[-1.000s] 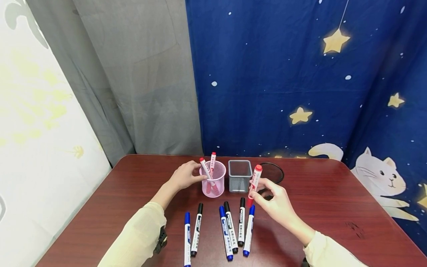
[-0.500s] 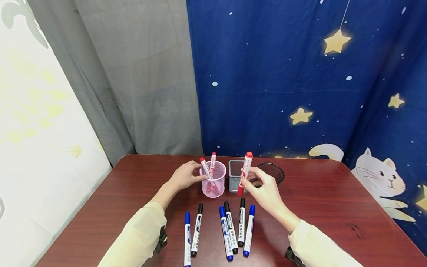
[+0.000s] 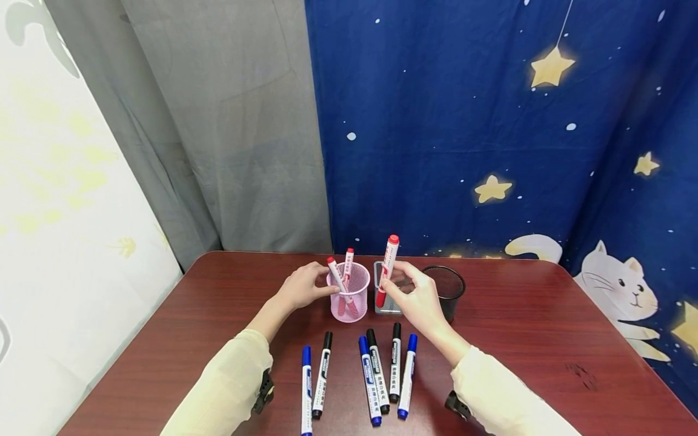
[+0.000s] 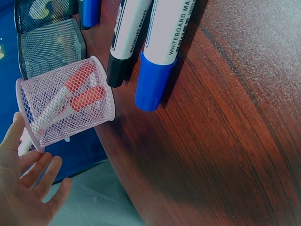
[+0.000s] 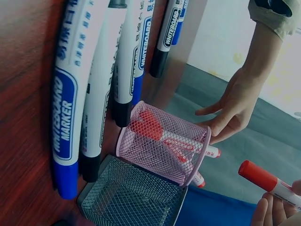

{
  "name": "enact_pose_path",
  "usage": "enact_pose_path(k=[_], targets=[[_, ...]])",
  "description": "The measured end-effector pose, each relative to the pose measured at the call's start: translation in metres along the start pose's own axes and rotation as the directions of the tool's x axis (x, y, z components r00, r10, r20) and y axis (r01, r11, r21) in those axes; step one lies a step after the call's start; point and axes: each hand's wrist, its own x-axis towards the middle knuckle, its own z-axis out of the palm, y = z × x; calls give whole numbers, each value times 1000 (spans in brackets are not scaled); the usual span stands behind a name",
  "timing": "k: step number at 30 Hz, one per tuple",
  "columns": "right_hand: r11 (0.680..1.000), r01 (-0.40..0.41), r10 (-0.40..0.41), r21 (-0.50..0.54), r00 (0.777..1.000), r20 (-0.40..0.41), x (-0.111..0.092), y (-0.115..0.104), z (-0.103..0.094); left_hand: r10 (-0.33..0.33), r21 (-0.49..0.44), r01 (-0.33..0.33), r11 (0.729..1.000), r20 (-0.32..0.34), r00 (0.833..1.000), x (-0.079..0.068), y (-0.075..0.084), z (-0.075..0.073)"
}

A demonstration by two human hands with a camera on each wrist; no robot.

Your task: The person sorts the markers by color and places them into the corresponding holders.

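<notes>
At the left of the pink mesh pen cup (image 3: 357, 310), my left hand (image 3: 302, 287) holds its rim between thumb and fingers. Two red-capped whiteboard markers (image 3: 349, 261) lean inside the cup, their caps above the rim. My right hand (image 3: 421, 304) pinches a red marker (image 3: 389, 255) by its middle, nearly upright, in the air before the grey square mesh holder (image 3: 388, 309). From the right wrist, the held marker's red end (image 5: 257, 175) points toward the pink cup's mouth.
Right of the square holder stands a black round mesh cup (image 3: 449, 295), partly behind my right hand. Several blue and black whiteboard markers lie in front, among them a blue marker (image 3: 306, 387) and a black marker (image 3: 395, 366). Curtains hang behind the table (image 3: 545, 339).
My right hand has carried the red marker left and upward, from in front of the black cup to in front of the square holder. The left hand stays at the pink cup.
</notes>
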Motion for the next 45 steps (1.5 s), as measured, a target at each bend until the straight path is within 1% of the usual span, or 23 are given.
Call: enact_pose_path(k=[9,16,21,28,29,35,45], targets=[[999,34,-34,17,999,-2,10,5,12,-6,15,6,1000,-5,1000,0,-3,1],[999,39,-39,9,999,4,17,4,20,-2,12,2,1000,3,1000,0,-4,1],[999,45,-45,1,999,-9,21,7,27,-6,8,6,1000,7,1000,0,-3,0],[996,69,-69,50,998,-14,32,45,40,-24,-5,24,1000,5,1000,0,-2,0],[996,75,-75,48,997,-14,33,48,41,-26,-5,26,1000,6,1000,0,-2,1],[993,118,-118,0,993,-25,35,55,47,-28,-1,28,1000,3,1000,0,-1,0],[995,100,-101,-30,994,-49,43,61,60,-27,-9,27,1000,-3,1000,0,0,2]])
